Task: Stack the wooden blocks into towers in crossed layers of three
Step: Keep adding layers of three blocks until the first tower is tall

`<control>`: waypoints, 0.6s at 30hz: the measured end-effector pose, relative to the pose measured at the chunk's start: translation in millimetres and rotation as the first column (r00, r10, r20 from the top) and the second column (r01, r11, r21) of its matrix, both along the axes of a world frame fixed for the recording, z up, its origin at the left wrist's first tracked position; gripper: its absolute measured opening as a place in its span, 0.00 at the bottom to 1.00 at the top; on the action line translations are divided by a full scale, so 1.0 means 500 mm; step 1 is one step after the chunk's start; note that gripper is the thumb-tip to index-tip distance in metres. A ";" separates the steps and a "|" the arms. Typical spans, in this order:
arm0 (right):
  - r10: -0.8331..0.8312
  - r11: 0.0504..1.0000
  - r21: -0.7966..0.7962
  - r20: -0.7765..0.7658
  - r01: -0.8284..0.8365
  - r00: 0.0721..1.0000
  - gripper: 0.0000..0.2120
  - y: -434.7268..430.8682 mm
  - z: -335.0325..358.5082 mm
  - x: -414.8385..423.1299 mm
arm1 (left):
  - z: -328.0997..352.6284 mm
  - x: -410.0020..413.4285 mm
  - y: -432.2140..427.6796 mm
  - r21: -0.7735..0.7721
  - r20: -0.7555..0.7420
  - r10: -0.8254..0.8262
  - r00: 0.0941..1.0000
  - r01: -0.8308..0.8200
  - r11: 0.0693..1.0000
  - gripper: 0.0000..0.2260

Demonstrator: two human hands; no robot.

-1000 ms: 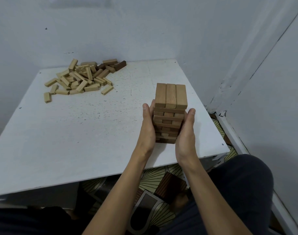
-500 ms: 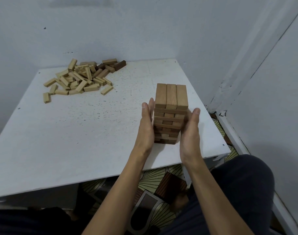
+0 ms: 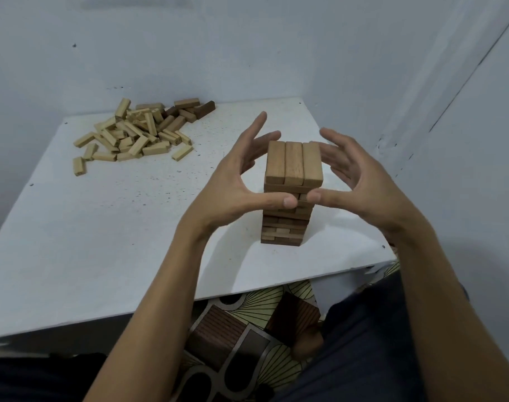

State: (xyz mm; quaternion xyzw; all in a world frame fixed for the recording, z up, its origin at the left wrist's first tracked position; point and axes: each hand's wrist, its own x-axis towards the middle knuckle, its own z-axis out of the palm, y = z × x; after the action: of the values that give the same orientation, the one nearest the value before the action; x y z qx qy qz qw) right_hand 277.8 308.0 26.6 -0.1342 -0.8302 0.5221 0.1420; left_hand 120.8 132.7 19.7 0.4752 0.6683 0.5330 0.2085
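Note:
A tower of wooden blocks [image 3: 291, 166] in crossed layers of three stands on the white table [image 3: 102, 227], near its right front corner. My left hand [image 3: 241, 175] is raised at the tower's left side with fingers spread. My right hand [image 3: 354, 175] is raised at its right side, fingers spread too. Both thumbs lie in front of the tower's upper part, tips almost meeting; whether they touch the blocks I cannot tell. Neither hand holds a block. A pile of loose wooden blocks [image 3: 137, 134], pale and a few dark, lies at the table's far left.
Grey walls close in behind the table and on the right [image 3: 450, 82]. The table's front edge [image 3: 247, 288] runs just below the tower. A patterned floor mat [image 3: 247, 329] and my dark trousers [image 3: 378, 343] lie below it.
Both hands have lifted from the tower's lower sides up to its top and spread open. The tower has not moved.

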 end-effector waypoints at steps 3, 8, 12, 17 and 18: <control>0.044 0.998 0.039 0.093 -0.048 0.995 0.49 0.015 0.012 -0.008 | 0.008 -0.016 0.006 -0.046 -0.028 -0.043 0.999 0.042 0.998 0.55; 0.075 0.996 0.040 0.113 -0.080 0.991 0.37 0.016 0.021 -0.012 | 0.009 -0.031 0.016 -0.074 -0.030 -0.069 0.997 0.066 0.995 0.55; 0.079 0.996 0.029 0.095 -0.082 0.992 0.33 0.014 0.020 -0.014 | 0.005 -0.034 0.021 -0.078 -0.031 -0.074 0.997 0.072 0.994 0.54; 0.073 0.997 0.023 0.062 -0.074 0.995 0.31 0.014 0.017 -0.015 | 0.002 -0.035 0.023 -0.075 -0.032 -0.070 0.997 0.068 0.995 0.53; 0.071 0.997 0.024 0.062 -0.072 0.996 0.31 0.013 0.018 -0.015 | 0.002 -0.035 0.023 -0.075 -0.035 -0.069 0.997 0.066 0.995 0.53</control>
State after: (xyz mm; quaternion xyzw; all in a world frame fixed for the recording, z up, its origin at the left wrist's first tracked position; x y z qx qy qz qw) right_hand 270.1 314.5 35.4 -0.1185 -0.8451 0.5117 0.0996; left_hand 103.2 144.4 20.6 0.4992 0.6749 0.4917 0.2312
